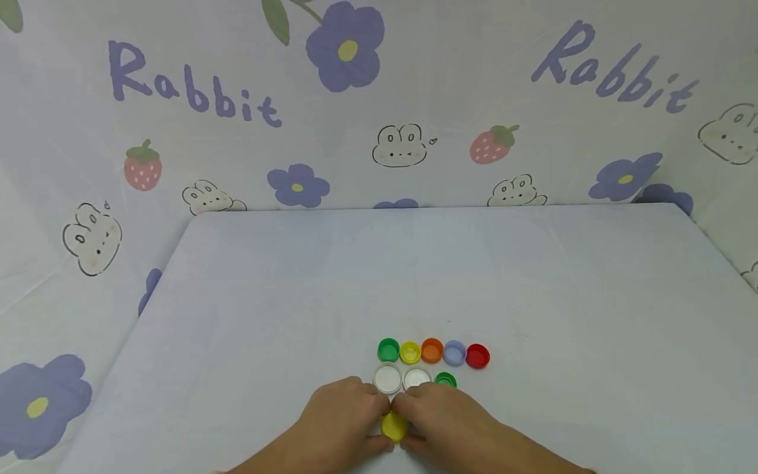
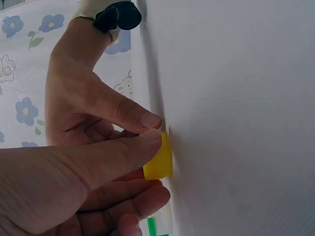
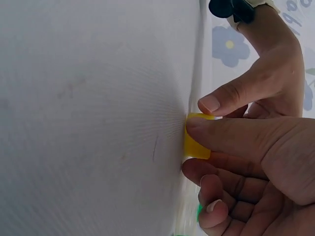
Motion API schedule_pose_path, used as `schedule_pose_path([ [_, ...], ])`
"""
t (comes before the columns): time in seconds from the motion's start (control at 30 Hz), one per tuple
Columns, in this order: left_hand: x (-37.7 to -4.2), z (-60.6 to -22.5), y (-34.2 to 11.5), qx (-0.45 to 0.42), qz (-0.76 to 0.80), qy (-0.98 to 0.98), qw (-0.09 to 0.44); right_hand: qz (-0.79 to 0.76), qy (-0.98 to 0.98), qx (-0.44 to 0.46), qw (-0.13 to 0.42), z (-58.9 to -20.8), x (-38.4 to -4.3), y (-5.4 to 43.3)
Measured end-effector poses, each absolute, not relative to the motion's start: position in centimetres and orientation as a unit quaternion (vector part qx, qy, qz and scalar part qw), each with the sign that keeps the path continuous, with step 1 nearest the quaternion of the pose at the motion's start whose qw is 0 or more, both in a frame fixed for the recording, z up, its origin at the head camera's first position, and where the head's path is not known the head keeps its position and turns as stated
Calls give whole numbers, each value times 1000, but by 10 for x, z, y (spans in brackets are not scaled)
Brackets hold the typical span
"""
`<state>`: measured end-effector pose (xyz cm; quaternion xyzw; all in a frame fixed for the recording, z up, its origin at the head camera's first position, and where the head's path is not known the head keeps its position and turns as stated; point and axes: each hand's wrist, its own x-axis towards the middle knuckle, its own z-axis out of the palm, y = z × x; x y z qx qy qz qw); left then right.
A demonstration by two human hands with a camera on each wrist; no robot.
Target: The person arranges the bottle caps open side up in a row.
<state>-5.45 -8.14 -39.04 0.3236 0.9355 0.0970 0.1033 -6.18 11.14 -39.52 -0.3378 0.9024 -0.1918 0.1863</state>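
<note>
A yellow bottle cap (image 1: 394,426) is near the front of the table, top side up, between both hands. My left hand (image 1: 342,418) pinches it from the left, thumb at the near side and curled fingers at the far side. From the right, my right hand (image 1: 445,415) grips the same cap in a matching way. In the left wrist view the yellow cap (image 2: 158,162) shows its side wall low against the white tabletop. The right wrist view has the right thumb lying over the yellow cap (image 3: 197,142).
Just beyond the hands sit a white cap (image 1: 387,380), another white cap (image 1: 417,377) and a small green cap (image 1: 446,380), partly covered by the right hand. Behind them runs a row: green (image 1: 388,350), yellow (image 1: 410,353), orange (image 1: 432,351), lavender (image 1: 454,353) and red caps (image 1: 478,356).
</note>
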Motion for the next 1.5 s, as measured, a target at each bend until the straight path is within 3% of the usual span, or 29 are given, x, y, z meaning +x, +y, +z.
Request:
schedule_pose_path([
  [0.13, -54, -391, -83, 331, 124, 930, 104, -217, 899, -327, 194, -395, -60, 115],
  [0.4, -61, -385, -86, 345, 182, 908, 153, -303, 872, -356, 142, -397, -58, 128],
  [0.97, -61, -382, -83, 348, 254, 883, 186, -467, 795, -320, 218, -403, -58, 151],
  [1.13, -61, -384, -82, 340, 256, 883, 196, -460, 796, -333, 212, -408, -59, 153],
  [1.4, -62, -388, -85, 334, 280, 882, 177, -400, 828, -389, 50, -410, -57, 152],
  [1.5, -62, -389, -87, 335, 290, 880, 170, -377, 838, -392, 33, -409, -56, 152],
])
